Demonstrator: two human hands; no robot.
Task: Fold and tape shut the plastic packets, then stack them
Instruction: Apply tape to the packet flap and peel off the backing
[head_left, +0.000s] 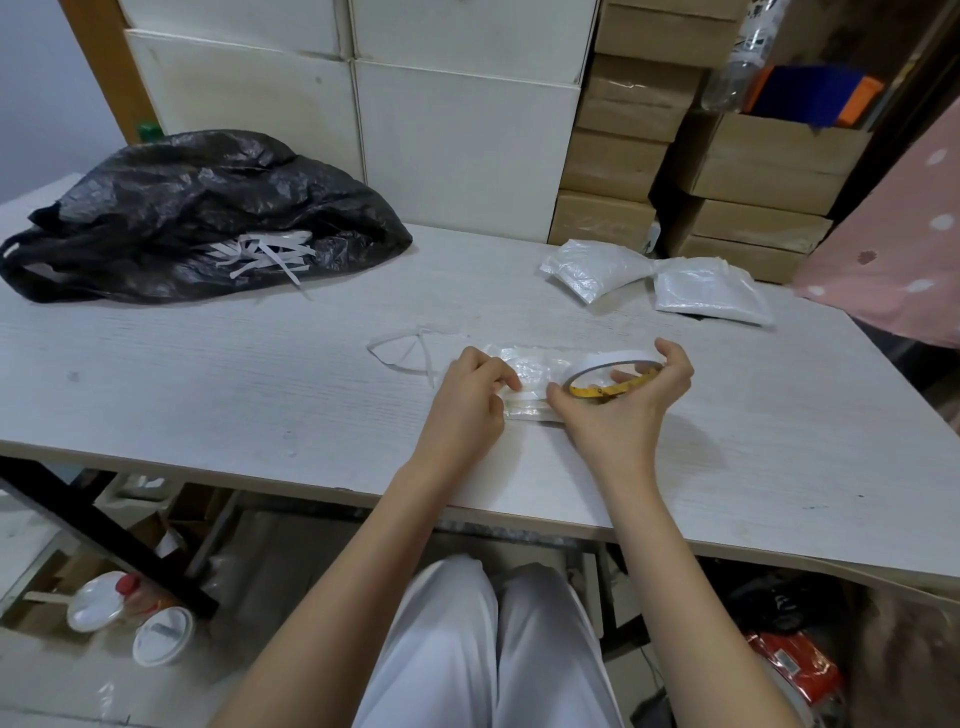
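The packet (524, 382) lies mid-table (260, 389), pinned by the left hand (470, 397), whose fingers pinch the tape end. The right hand (628, 400) grips the roll (613, 371). It looks light, limp and slippery, so hold it flat at the fold.

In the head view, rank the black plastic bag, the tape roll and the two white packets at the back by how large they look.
1. black plastic bag, by far the largest.
2. the two white packets, left and right: too alike to rank.
3. tape roll, held in the right hand, smallest, though it is nearer the camera.

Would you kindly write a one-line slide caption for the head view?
Left hand pins a plastic packet on the table while right hand holds the tape roll over it.
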